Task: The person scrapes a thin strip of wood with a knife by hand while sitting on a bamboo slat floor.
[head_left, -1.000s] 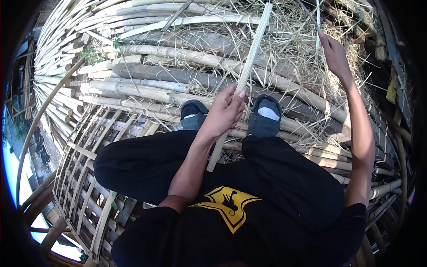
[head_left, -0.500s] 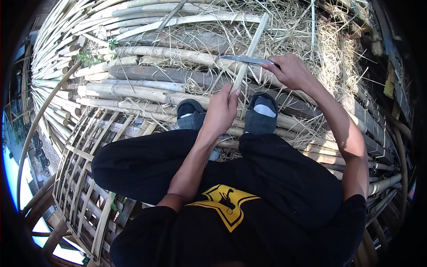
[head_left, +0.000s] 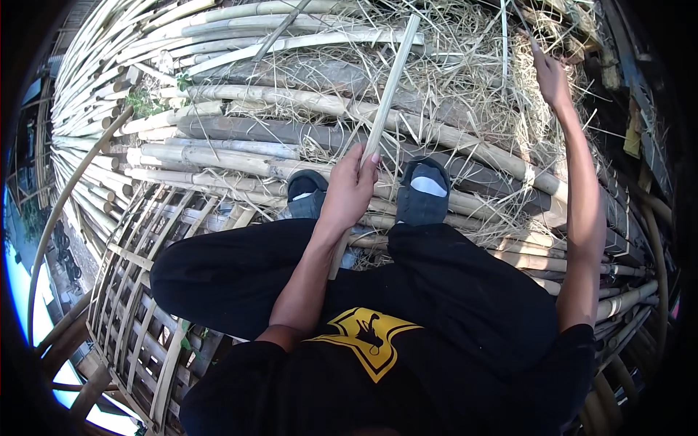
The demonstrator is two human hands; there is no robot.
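My left hand (head_left: 350, 187) is closed round a long, flat bamboo strip (head_left: 393, 78). The strip slants up and away from me, and its lower end comes out below the hand, near my lap. Far out at the upper right, my right hand (head_left: 552, 78) is closed on a knife (head_left: 522, 20), whose thin blade points away toward the top edge. Its handle is mostly hidden by the fingers. The blade is well apart from the strip, over a heap of pale bamboo shavings (head_left: 472, 80).
Bamboo poles (head_left: 247, 156) lie side by side under my slippered feet, with a dark timber beam (head_left: 247, 128) among them. A woven bamboo lattice (head_left: 138, 291) stands at my left. More poles (head_left: 80, 87) are stacked at the far left. Planks (head_left: 640, 138) rise at the right.
My right hand has swung the knife off the strip, out to the upper right. The strip and my left hand have shifted slightly left and nearer to me.
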